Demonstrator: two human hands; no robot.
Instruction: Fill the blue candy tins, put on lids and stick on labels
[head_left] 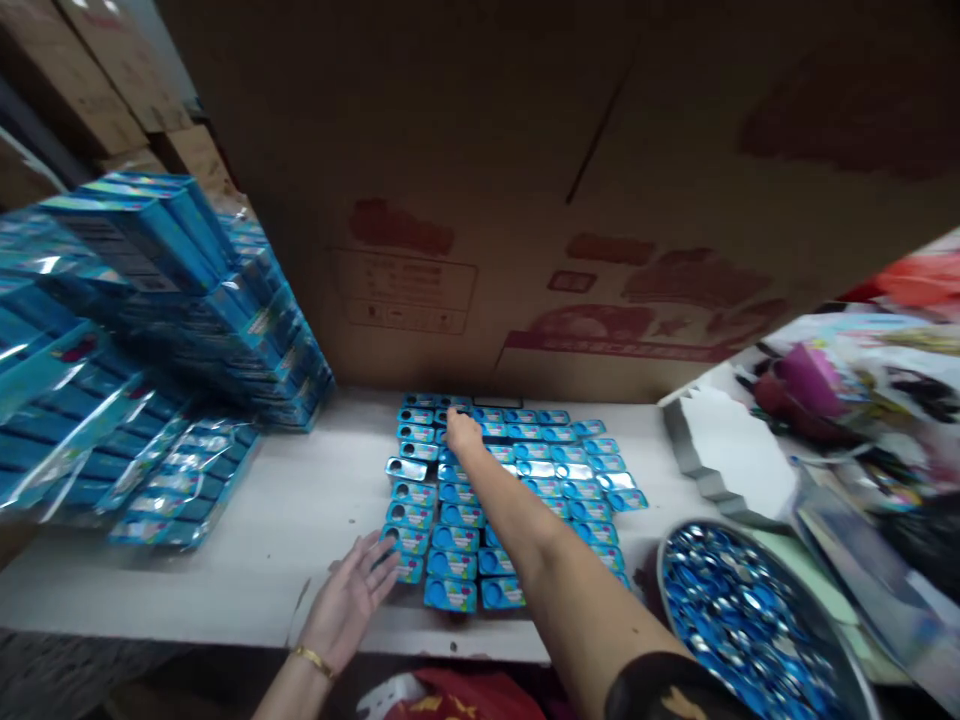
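Observation:
Flat blue boxes (451,538) lie in several rows on the white table, each with a round cut-out. In the leftmost column (414,491) the round openings look dark; farther right they look blue or silvery. My right hand (463,434) reaches over to the far left part of the rows. Its fingers are drawn together on a box there, and whatever they hold is hidden. My left hand (351,598) is palm up with fingers spread, holding nothing, its fingertips beside the near end of the leftmost column. My right forearm covers part of the middle rows.
A metal bowl (862,668) of shiny blue and silver round pieces stands at the right. Behind the rows rises a large cardboard carton (480,220). Plastic-wrapped stacks of blue boxes (255,330) fill the left. A white stepped piece (731,455) and assorted clutter lie at the right.

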